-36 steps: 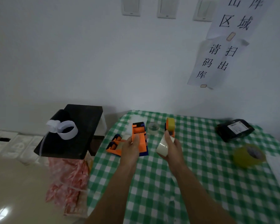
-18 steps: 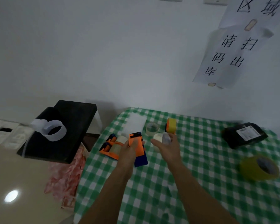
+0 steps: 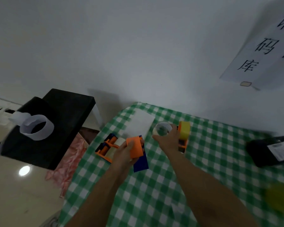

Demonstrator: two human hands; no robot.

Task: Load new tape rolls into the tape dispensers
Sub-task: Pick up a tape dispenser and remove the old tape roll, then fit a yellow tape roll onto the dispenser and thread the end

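Right hand (image 3: 168,141) now farther out, grip round clear roll (image 3: 161,129) beside yellow dispenser (image 3: 184,132), left hand (image 3: 124,155) grip holding orange dispenser (image 3: 136,149) above checked surface (image 3: 208,163)

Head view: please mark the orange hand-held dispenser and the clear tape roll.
orange plastic tape dispenser (image 3: 135,149): head view, flat orange face.
clear round tape roll (image 3: 164,124): head view, far rim.

Left hand (image 3: 126,155), right hand (image 3: 168,141), seemingly clenched
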